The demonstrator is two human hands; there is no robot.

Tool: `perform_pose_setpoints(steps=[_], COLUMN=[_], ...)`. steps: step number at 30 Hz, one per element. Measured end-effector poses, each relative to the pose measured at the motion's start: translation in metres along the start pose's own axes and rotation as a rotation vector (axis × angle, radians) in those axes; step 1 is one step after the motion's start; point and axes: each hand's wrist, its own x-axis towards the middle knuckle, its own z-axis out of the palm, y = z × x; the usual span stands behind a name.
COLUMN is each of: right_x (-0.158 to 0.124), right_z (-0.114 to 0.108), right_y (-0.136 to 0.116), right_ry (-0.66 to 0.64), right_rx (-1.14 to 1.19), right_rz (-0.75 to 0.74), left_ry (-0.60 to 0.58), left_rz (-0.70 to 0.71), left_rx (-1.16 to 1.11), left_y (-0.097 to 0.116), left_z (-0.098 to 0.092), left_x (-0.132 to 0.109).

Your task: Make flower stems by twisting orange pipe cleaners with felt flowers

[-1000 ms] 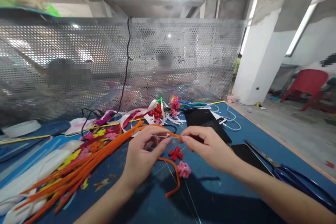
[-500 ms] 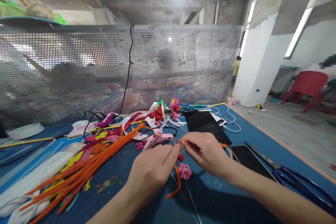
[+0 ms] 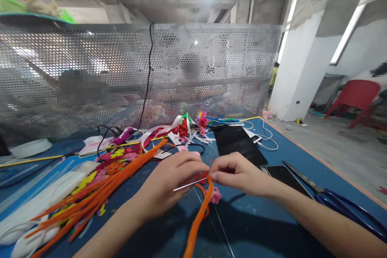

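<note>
My left hand [image 3: 167, 183] and my right hand [image 3: 238, 173] meet over the blue table [image 3: 260, 225], fingertips pinched together. Between them is an orange pipe cleaner [image 3: 198, 219] that hangs down toward me. A thin silver needle or wire [image 3: 187, 186] sticks out from my left fingers. A small red piece sits right at the pinch, mostly hidden. A pink felt flower [image 3: 215, 196] lies on the table just below my right hand.
A bundle of orange pipe cleaners [image 3: 99, 193] and felt flowers lies at the left. Ribbons and flowers [image 3: 184, 129] lie at the back, beside a black pad [image 3: 237, 141]. A phone [image 3: 284, 175] and blue-handled scissors [image 3: 335, 201] lie at the right. A perforated metal screen [image 3: 121, 76] stands behind.
The hands have come closer together and lower. The orange pipe cleaner now hangs down toward me instead of curling on the table, and the silver needle shows at my left fingers.
</note>
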Motion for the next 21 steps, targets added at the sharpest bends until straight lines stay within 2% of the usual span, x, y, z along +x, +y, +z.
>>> perform_pose_setpoints(steps=[2,5,10,12,18,21], right_x=[0.000,0.001,0.001,0.001,0.001,0.001], right_z=[0.001,0.005,0.013,0.015,0.012,0.007], right_y=[0.000,-0.002,-0.001,0.000,0.002,0.009], right_ry=[0.008,0.013,0.066,0.095,-0.025,-0.147], right_rx=[0.119,0.235,0.246,0.297,0.687,0.796], right_rz=[0.050,0.136,0.208,0.244,0.514,0.623], left_ry=[-0.015,0.093,0.237,0.257,0.281,0.255], left_rz=[0.039,-0.015,-0.407,-0.457,-0.146,-0.035], left_rx=[-0.106,-0.262,-0.455,-0.472,-0.388,-0.346], left_y=[0.003,0.008,0.016,0.013,-0.011,-0.015], left_z=[0.002,0.006,0.018,0.023,0.033,0.038], left_x=[0.001,0.003,0.006,0.005,-0.004,-0.008])
